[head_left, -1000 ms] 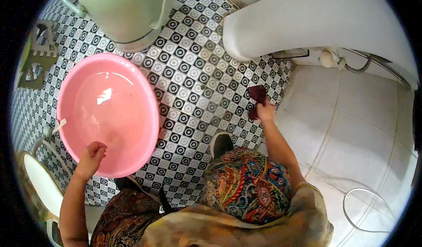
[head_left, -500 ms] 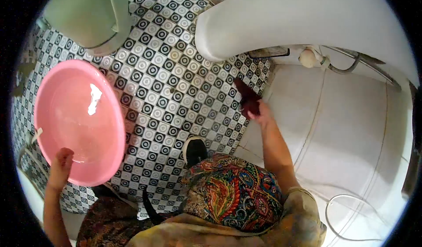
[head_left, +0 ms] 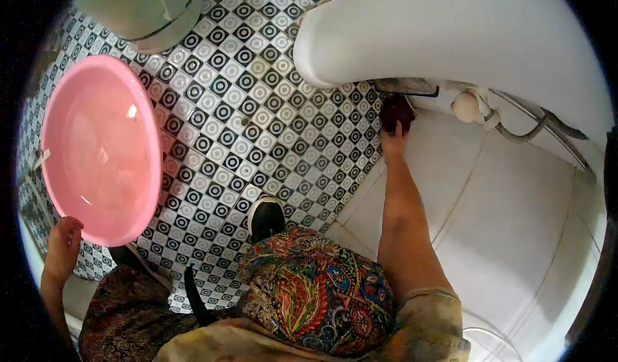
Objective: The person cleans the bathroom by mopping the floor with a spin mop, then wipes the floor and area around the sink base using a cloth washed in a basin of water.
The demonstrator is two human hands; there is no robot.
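In the head view, my right hand (head_left: 394, 140) reaches far forward with a dark red cloth (head_left: 397, 112) bunched under its fingers. The cloth lies where the patterned floor meets the white wall tiles, close to the foot of the white pedestal. At the far left, my left hand (head_left: 65, 236) is closed at the near rim of a large pink basin (head_left: 154, 162). Clear water with bright reflections stands in the basin. The left fingertips are partly hidden.
A pale green bucket (head_left: 145, 14) stands beyond the basin. The white pedestal (head_left: 335, 53) juts out at upper right, with a pipe and hose (head_left: 521, 130) below it. Black-and-white tiles (head_left: 219, 143) cover the floor; my shoe (head_left: 266, 219) rests on them.
My right hand has moved the dark red cloth forward along the wall's foot, nearer the pedestal. My left hand has shifted left to the basin's outer edge. The view has turned slightly.
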